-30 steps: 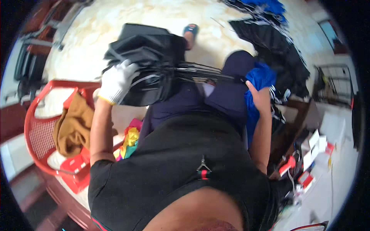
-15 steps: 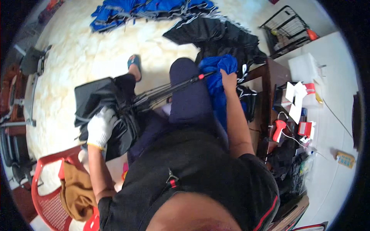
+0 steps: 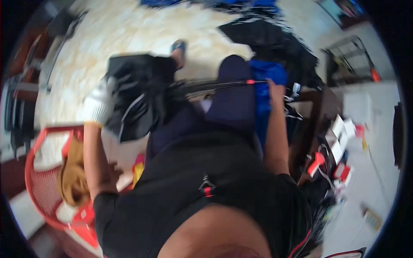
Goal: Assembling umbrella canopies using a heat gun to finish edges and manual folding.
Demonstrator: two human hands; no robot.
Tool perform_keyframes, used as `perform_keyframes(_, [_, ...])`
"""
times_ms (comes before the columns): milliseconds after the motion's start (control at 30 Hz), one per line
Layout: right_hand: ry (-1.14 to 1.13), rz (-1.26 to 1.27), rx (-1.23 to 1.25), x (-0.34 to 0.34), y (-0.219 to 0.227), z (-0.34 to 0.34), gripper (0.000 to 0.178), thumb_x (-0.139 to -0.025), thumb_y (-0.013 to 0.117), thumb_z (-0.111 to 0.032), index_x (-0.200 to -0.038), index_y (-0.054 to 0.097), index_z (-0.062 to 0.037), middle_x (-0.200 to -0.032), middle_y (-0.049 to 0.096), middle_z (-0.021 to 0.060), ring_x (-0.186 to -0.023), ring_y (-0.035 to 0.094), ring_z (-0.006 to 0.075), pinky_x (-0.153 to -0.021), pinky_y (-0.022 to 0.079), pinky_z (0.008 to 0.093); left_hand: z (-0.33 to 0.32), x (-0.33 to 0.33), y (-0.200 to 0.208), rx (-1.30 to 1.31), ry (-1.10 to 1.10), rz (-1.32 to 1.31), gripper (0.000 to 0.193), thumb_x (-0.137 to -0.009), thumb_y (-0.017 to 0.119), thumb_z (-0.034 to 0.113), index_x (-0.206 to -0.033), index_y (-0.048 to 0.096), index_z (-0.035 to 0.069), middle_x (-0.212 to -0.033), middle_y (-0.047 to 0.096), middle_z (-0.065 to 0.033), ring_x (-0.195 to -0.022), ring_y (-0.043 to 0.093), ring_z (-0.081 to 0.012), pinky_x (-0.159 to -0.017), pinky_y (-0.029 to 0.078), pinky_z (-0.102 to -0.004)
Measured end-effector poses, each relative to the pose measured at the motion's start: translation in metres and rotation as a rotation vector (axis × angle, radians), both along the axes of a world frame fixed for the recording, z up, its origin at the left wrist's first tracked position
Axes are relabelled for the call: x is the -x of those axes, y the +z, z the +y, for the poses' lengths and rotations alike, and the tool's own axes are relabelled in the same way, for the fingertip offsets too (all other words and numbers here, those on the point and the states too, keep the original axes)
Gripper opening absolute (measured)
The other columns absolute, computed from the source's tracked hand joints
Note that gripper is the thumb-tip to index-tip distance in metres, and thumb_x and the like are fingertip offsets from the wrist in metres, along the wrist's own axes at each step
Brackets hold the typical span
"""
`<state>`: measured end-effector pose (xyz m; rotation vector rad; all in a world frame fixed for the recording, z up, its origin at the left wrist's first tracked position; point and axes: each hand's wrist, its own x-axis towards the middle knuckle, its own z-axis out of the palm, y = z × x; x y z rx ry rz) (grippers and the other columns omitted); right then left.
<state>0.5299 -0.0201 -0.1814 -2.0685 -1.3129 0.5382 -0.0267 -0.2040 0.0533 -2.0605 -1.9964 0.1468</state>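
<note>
An umbrella (image 3: 202,88) lies across my thighs, its thin dark ribs and shaft pointing right past a small red piece. Its black canopy (image 3: 142,81) is bunched over my left leg. My left hand (image 3: 100,101), in a white knit glove, is at the left edge of that canopy; motion smears its fingers. At the shaft's right end my bare right hand (image 3: 276,91) is closed around the thin rod. Blue fabric (image 3: 263,103) hangs beside and under that hand, along my right leg.
Black umbrella fabric (image 3: 275,41) lies on the floor at the far right, with blue fabric (image 3: 241,4) beyond. A red plastic chair (image 3: 38,172) holding a brown cloth (image 3: 75,178) stands at left. On the right are a red glue gun (image 3: 317,163) and an opened white box (image 3: 340,135).
My left hand has moved left and up to the canopy's edge. The umbrella's shaft now lies nearly level. My right hand keeps hold of its end. The whole view has shifted.
</note>
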Motion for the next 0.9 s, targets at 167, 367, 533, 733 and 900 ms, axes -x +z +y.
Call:
perform_keyframes(167, [0.034,0.481,-0.207,0.046,0.023,-0.036,0.046,-0.076,0.069,-0.036,-0.089,0.064,0.008,-0.089,0.066,0.0161,-0.083,0.062,0.0268,-0.075,0.047,0.0382,-0.05,0.023,0.003,0.171,0.155,-0.081,0.019,-0.08,0.057,0.019,-0.096,0.055,0.008,-0.094,0.059,-0.0118,-0.079,0.061,-0.0311,-0.067,0.05,-0.0405])
perform_keyframes(367, [-0.002,0.303,0.038,0.069,0.044,-0.033,0.039,-0.079,0.067,-0.029,-0.09,0.061,0.0083,-0.093,0.065,0.0142,-0.084,0.061,0.0229,-0.074,0.047,0.0362,-0.023,-0.018,-0.03,0.235,-0.08,-0.291,0.02,-0.076,0.06,0.018,-0.093,0.056,0.008,-0.094,0.059,-0.0139,-0.078,0.06,-0.0306,-0.067,0.049,-0.0396])
perform_keyframes(533, [0.539,-0.619,0.303,0.053,0.082,-0.023,0.052,-0.086,0.049,-0.042,-0.099,0.053,0.0085,-0.102,0.057,0.0318,-0.097,0.055,0.0464,-0.084,0.043,0.0508,0.008,-0.052,-0.038,-0.089,-0.236,-0.132,0.027,-0.069,0.058,0.011,-0.095,0.054,0.007,-0.109,0.054,-0.017,-0.07,0.059,-0.0313,-0.058,0.05,-0.0405])
perform_keyframes(733, [0.222,-0.045,-0.007,0.045,0.138,-0.034,0.048,-0.081,0.058,-0.039,-0.093,0.059,0.0073,-0.099,0.058,0.0306,-0.099,0.056,0.0408,-0.086,0.043,0.0462,0.033,-0.095,-0.024,0.257,-0.305,-0.256,0.015,-0.068,0.059,0.022,-0.076,0.061,0.01,-0.079,0.062,-0.0152,-0.069,0.062,-0.0338,-0.061,0.05,-0.0443])
perform_keyframes(900, [0.502,-0.156,-0.03,0.023,0.17,0.002,0.036,-0.081,0.059,-0.031,-0.088,0.059,0.0041,-0.1,0.058,0.0281,-0.097,0.056,0.0379,-0.082,0.045,0.0459,0.027,-0.118,0.018,0.16,-0.35,-0.476,0.013,-0.069,0.06,0.019,-0.07,0.06,0.006,-0.07,0.061,-0.017,-0.07,0.061,-0.0362,-0.061,0.049,-0.0432])
